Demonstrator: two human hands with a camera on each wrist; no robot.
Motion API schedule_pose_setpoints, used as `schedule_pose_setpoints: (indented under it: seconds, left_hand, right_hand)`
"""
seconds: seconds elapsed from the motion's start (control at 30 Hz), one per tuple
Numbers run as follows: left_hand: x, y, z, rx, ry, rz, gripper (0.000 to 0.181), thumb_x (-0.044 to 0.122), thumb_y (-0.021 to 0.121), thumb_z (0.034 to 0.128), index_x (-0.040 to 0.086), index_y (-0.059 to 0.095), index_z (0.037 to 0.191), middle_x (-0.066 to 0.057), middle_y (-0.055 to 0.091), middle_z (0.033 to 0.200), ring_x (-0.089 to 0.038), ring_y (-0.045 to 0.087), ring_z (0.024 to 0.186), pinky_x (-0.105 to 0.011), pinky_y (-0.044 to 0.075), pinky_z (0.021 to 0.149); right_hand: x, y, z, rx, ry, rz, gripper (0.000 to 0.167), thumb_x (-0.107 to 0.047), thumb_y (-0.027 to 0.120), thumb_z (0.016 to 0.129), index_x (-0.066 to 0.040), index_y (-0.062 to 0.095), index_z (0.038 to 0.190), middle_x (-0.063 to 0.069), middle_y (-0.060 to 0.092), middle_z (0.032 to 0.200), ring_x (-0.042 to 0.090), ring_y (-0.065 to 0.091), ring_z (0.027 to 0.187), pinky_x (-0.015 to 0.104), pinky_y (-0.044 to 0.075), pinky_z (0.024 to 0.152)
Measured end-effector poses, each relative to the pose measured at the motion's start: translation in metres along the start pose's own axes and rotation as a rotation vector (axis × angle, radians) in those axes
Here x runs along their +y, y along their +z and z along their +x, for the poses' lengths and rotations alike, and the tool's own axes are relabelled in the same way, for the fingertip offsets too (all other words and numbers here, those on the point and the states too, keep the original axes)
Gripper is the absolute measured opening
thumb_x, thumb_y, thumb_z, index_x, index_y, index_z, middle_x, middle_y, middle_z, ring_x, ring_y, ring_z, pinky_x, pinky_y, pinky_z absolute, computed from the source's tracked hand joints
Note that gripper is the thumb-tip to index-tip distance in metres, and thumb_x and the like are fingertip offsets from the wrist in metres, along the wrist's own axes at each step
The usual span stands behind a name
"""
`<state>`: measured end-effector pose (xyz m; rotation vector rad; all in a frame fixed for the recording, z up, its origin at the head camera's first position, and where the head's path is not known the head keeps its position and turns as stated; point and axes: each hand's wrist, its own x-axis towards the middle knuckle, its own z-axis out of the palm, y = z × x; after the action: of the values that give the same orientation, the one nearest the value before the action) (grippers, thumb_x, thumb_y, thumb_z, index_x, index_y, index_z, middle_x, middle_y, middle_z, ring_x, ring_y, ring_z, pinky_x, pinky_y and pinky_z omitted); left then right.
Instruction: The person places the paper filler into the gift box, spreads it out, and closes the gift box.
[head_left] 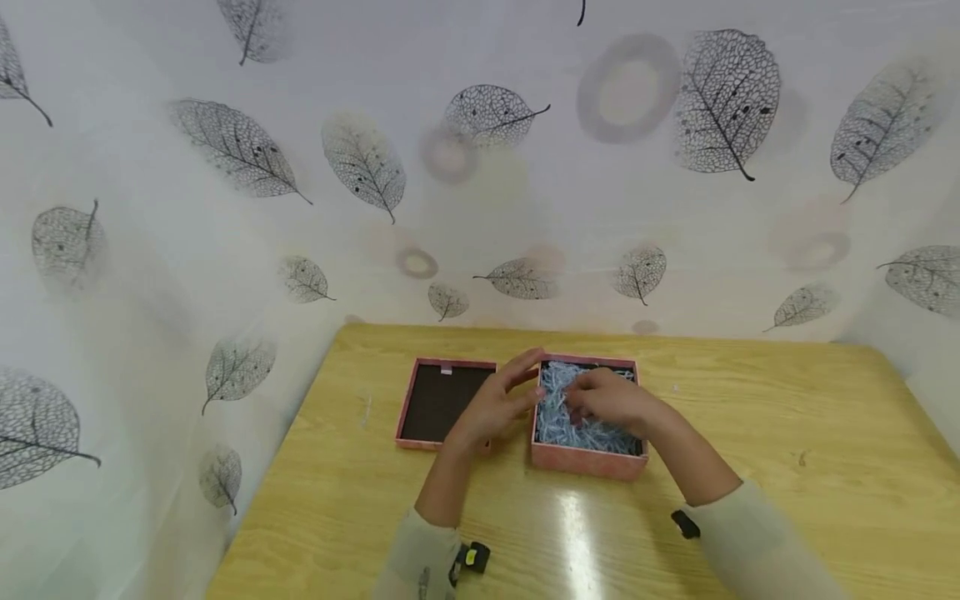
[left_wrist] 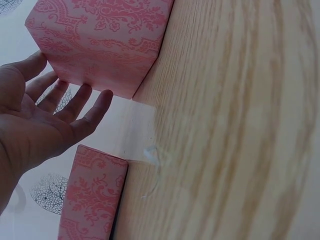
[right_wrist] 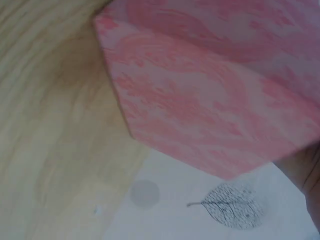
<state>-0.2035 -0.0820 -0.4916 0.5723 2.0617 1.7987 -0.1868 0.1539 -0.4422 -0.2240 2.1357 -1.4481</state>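
A pink patterned box (head_left: pixel 588 461) stands on the table, filled with pale blue shredded paper (head_left: pixel 555 408). My left hand (head_left: pixel 495 408) is at the box's left side. In the left wrist view its fairly straight fingers (left_wrist: pixel 75 102) touch the edge of the box wall (left_wrist: pixel 100 62). From the right, my right hand (head_left: pixel 611 400) reaches over the rim, its bent fingers down at the shredded paper. Whether they pinch any strands cannot be made out. In the right wrist view the box wall (right_wrist: pixel 185 100) hides nearly all of that hand.
The shallow pink lid (head_left: pixel 442 404) with a dark inside lies left of the box, partly behind my left hand. A leaf-patterned sheet (head_left: pixel 465 208) hangs behind the wooden table (head_left: pixel 750 433). Small scraps (head_left: pixel 802 458) lie on the tabletop.
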Motion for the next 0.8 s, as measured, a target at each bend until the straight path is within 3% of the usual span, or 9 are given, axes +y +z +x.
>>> schedule_pose_setpoints:
  seconds: [0.07, 0.17, 0.3, 0.4, 0.57, 0.8]
  left_hand:
    - [0.000, 0.001, 0.001, 0.003, -0.001, -0.012, 0.060, 0.015, 0.064, 0.1072, 0.032, 0.045, 0.162, 0.009, 0.034, 0.170, -0.026, 0.041, 0.152, -0.045, 0.056, 0.105]
    - [0.000, 0.002, 0.001, 0.006, -0.001, -0.008, 0.060, 0.016, 0.065, 0.1068, 0.034, 0.046, 0.161, 0.010, 0.034, 0.170, -0.027, 0.042, 0.152, -0.044, 0.056, 0.104]
    - [0.000, 0.002, 0.001, 0.015, -0.003, 0.027, 0.061, 0.018, 0.066, 0.1064, 0.038, 0.046, 0.160, 0.013, 0.034, 0.169, -0.026, 0.042, 0.152, -0.044, 0.057, 0.104]
    - [0.001, 0.002, 0.000, 0.014, 0.001, 0.050, 0.061, 0.019, 0.066, 0.1067, 0.037, 0.044, 0.161, 0.012, 0.034, 0.169, -0.026, 0.042, 0.152, -0.044, 0.055, 0.106]
    - [0.005, -0.004, -0.005, 0.029, 0.002, 0.064, 0.058, 0.025, 0.058, 0.1110, 0.031, 0.038, 0.165, 0.010, 0.031, 0.171, -0.025, 0.038, 0.154, -0.047, 0.045, 0.117]
    - [0.020, -0.037, -0.039, 0.150, -0.091, 0.068, 0.056, 0.044, 0.040, 0.1157, 0.022, 0.034, 0.167, -0.006, 0.034, 0.171, -0.035, 0.036, 0.155, -0.061, 0.032, 0.123]
  right_hand:
    - [-0.007, -0.010, -0.010, -0.042, -0.029, 0.079, 0.033, -0.010, 0.049, 0.111, 0.016, 0.059, 0.129, 0.024, 0.068, 0.113, 0.030, 0.071, 0.101, 0.041, 0.062, 0.090]
    - [-0.015, -0.031, -0.031, -0.063, -0.082, 0.128, 0.041, -0.013, 0.050, 0.113, 0.019, 0.050, 0.139, 0.031, 0.065, 0.123, 0.037, 0.070, 0.112, 0.045, 0.060, 0.098]
    - [-0.016, -0.055, -0.054, 0.007, -0.132, 0.105, 0.043, -0.015, 0.050, 0.113, 0.019, 0.047, 0.139, 0.031, 0.064, 0.123, 0.035, 0.071, 0.112, 0.043, 0.060, 0.098]
    - [-0.009, -0.062, -0.067, 0.071, -0.137, 0.123, 0.043, -0.016, 0.048, 0.114, 0.019, 0.047, 0.140, 0.030, 0.064, 0.124, 0.031, 0.072, 0.112, 0.040, 0.060, 0.097]
    - [0.007, -0.046, -0.076, 0.115, -0.172, 0.223, 0.045, -0.020, 0.047, 0.115, 0.017, 0.045, 0.141, 0.033, 0.058, 0.136, 0.024, 0.069, 0.120, 0.033, 0.057, 0.103]
    - [-0.004, 0.002, -0.067, -0.006, -0.212, 0.351, 0.066, -0.040, 0.041, 0.116, 0.011, 0.033, 0.157, 0.031, 0.040, 0.161, 0.038, 0.048, 0.147, 0.032, 0.047, 0.115]
